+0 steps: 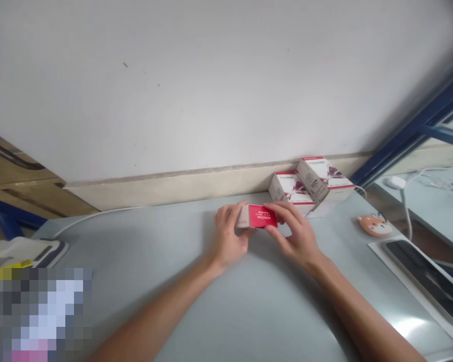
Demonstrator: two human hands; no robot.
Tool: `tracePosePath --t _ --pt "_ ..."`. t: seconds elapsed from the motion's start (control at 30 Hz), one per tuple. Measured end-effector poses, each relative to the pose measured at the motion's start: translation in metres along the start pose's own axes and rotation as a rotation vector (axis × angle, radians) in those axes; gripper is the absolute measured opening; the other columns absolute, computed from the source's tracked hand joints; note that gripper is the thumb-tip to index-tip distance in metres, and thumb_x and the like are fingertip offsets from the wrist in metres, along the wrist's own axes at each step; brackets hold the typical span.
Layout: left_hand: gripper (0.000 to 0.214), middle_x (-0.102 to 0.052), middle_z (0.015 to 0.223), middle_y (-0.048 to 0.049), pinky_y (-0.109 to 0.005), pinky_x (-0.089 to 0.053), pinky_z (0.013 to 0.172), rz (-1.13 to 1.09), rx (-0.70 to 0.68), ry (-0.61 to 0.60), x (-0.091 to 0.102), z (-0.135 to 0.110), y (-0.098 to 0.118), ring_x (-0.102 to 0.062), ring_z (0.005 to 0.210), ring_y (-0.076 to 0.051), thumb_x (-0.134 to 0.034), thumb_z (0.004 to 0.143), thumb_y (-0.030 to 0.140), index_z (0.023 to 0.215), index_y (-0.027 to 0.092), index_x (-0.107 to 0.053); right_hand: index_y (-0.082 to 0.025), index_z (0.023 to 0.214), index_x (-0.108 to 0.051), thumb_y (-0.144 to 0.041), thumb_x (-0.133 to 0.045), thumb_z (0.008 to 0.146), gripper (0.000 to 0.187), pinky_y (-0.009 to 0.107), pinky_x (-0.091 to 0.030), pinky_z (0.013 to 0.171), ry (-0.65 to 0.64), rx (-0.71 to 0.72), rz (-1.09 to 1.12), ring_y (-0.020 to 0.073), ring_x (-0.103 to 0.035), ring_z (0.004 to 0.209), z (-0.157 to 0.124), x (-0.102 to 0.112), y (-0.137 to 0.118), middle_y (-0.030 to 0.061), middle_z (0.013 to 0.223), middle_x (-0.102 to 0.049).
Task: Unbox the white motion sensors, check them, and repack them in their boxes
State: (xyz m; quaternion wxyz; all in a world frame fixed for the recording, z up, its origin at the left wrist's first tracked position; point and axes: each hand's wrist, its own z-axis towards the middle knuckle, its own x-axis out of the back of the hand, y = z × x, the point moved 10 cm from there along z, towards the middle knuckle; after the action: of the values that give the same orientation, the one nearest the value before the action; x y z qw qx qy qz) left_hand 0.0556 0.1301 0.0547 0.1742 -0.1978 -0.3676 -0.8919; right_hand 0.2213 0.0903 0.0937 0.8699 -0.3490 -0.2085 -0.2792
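A small red-and-white carton (262, 216) with white printed text lies nearly flat above the pale grey-blue table (143, 261). My left hand (228, 236) grips its left end, which shows a plain white side. My right hand (292, 234) holds its right end, fingers across the red face. Just behind my right hand, two white cartons with red trim (290, 192) (322, 178) rest against the wall, one tilted against the other.
A dog-faced orange object (375, 224) lies right of my hands, near a dark tablet (426, 279) on a white sheet. A white cable (94, 216) runs along the table's back. A pixelated patch covers the lower left corner, above which lies a folded white item (26, 251).
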Motion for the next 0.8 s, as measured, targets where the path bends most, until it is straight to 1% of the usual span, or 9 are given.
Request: tracePosePath --t 0.1,0.2,0.27,0.33,0.43,0.5,0.6,0.7,0.8 --pt "0.067 -0.061 0.123 -0.0105 -0.048 -0.048 0.099 0.011 -0.058 -0.013 -0.001 -0.002 0.005 -0.059 0.113 -0.029 -0.068 0.082 0.007 0.143 0.028 -0.052 -0.023 0.124 -0.069 -0.032 -0.050 0.109 0.025 0.035 -0.055 0.078 0.057 -0.047 0.026 0.0214 -0.069 0.089 -0.001 0.011 0.005 0.0095 0.107 -0.073" --pt "0.076 -0.059 0.121 -0.0101 -0.049 -0.048 0.100 0.060 -0.171 -0.059 -0.005 -0.006 0.014 -0.060 0.115 -0.030 -0.065 0.072 0.000 0.141 0.029 -0.054 -0.024 0.102 -0.074 -0.039 -0.037 0.113 0.041 0.030 -0.048 0.063 0.212 -0.295 0.106 0.0171 -0.060 0.065 -0.006 0.027 0.029 0.0019 0.072 -0.064" --pt "0.080 -0.056 0.126 -0.0114 -0.050 -0.048 0.099 0.090 -0.245 -0.083 -0.008 -0.010 0.020 -0.059 0.118 -0.031 -0.067 0.070 0.002 0.143 0.029 -0.051 -0.023 0.099 -0.074 -0.048 -0.040 0.112 0.044 0.028 -0.041 0.053 0.235 -0.470 0.188 0.0153 -0.050 0.056 -0.011 0.024 0.046 -0.0011 0.064 -0.055" --pt "0.085 -0.049 0.136 -0.0122 -0.050 -0.050 0.099 0.098 -0.356 -0.027 -0.004 -0.015 0.031 -0.057 0.124 -0.033 -0.073 0.070 0.008 0.146 0.033 -0.046 -0.022 0.094 -0.073 -0.056 -0.044 0.109 0.047 0.026 -0.036 0.051 0.191 -0.574 0.259 0.0143 -0.046 0.055 -0.013 0.014 0.055 -0.0015 0.064 -0.054" --pt "0.081 -0.044 0.137 -0.0067 -0.045 -0.052 0.098 0.137 -0.597 0.183 0.011 -0.025 0.061 -0.054 0.126 -0.029 -0.083 0.072 0.023 0.141 0.045 -0.047 -0.020 0.085 -0.070 -0.062 -0.050 0.104 0.051 0.026 -0.034 0.050 0.120 -0.659 0.328 0.0135 -0.045 0.057 -0.012 0.001 0.058 -0.0006 0.066 -0.057" --pt "0.064 -0.050 0.128 -0.0040 -0.039 -0.052 0.097 0.232 -0.761 0.220 0.010 -0.033 0.082 -0.055 0.119 -0.024 -0.087 0.075 0.032 0.130 0.046 -0.057 -0.019 0.081 -0.069 -0.064 -0.054 0.101 0.051 0.026 -0.033 0.050 0.095 -0.687 0.375 0.0131 -0.044 0.056 -0.010 -0.004 0.055 -0.0009 0.065 -0.056" --pt "0.040 -0.059 0.122 -0.0045 -0.036 -0.051 0.099 0.348 -0.875 0.135 -0.001 -0.035 0.098 -0.055 0.112 -0.022 -0.086 0.078 0.032 0.112 0.038 -0.066 -0.018 0.079 -0.069 -0.063 -0.059 0.098 0.050 0.026 -0.032 0.051 0.060 -0.694 0.410 0.0126 -0.043 0.057 -0.009 -0.007 0.050 -0.0015 0.064 -0.054" --pt "0.034 -0.060 0.119 -0.0064 -0.040 -0.053 0.097 0.319 -0.861 0.085 0.000 -0.032 0.096 -0.059 0.105 -0.022 -0.082 0.081 0.030 0.109 0.034 -0.063 -0.019 0.085 -0.069 -0.060 -0.055 0.102 0.047 0.026 -0.032 0.049 0.046 -0.681 0.409 0.0126 -0.042 0.054 -0.010 -0.007 0.050 -0.0031 0.062 -0.049" --pt "0.036 -0.056 0.118 -0.0076 -0.037 -0.056 0.089 0.221 -0.762 0.075 0.004 -0.027 0.080 -0.062 0.101 -0.020 -0.075 0.080 0.020 0.110 0.031 -0.058 -0.021 0.104 -0.068 -0.047 -0.048 0.108 0.033 0.027 -0.040 0.055 0.129 -0.504 0.299 0.0142 -0.048 0.057 -0.005 0.007 0.041 -0.0027 0.068 -0.051"
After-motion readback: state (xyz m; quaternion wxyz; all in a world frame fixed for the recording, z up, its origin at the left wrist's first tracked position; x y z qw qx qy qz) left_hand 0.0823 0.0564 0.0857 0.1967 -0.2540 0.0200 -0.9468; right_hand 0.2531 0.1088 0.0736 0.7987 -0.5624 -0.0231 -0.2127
